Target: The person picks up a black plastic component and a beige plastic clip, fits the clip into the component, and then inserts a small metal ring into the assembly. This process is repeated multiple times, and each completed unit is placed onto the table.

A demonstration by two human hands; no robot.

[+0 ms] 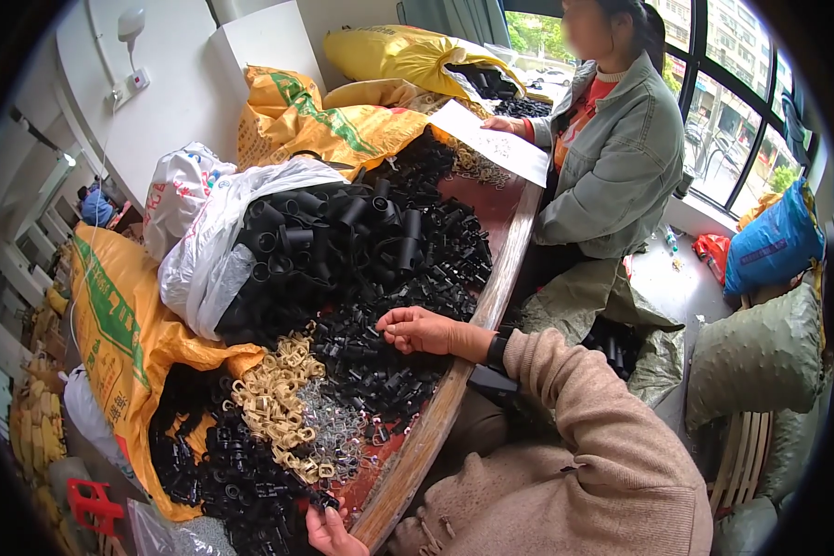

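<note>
My left hand [334,535] is at the table's near edge, low in the view, its thumb and fingers pinching a small black plastic part [323,500]. My right hand [421,331], with a dark band on the wrist, hovers over a spread of small black plastic parts [371,366]. Its fingers are drawn together, and whatever they hold is too small to make out. Between my hands lie beige plastic clips [278,394] and a heap of small metal wire pieces [338,422]. Larger black ring-shaped parts [246,486] are piled beside my left hand.
Black tubes [334,227] spill from a white plastic bag [204,250]. Orange woven sacks [116,334] line the far side. A wooden edge [463,375] borders the red table. Across it, a person in a grey jacket [612,157] holds a white sheet [491,144]. Full sacks [755,357] stand at right.
</note>
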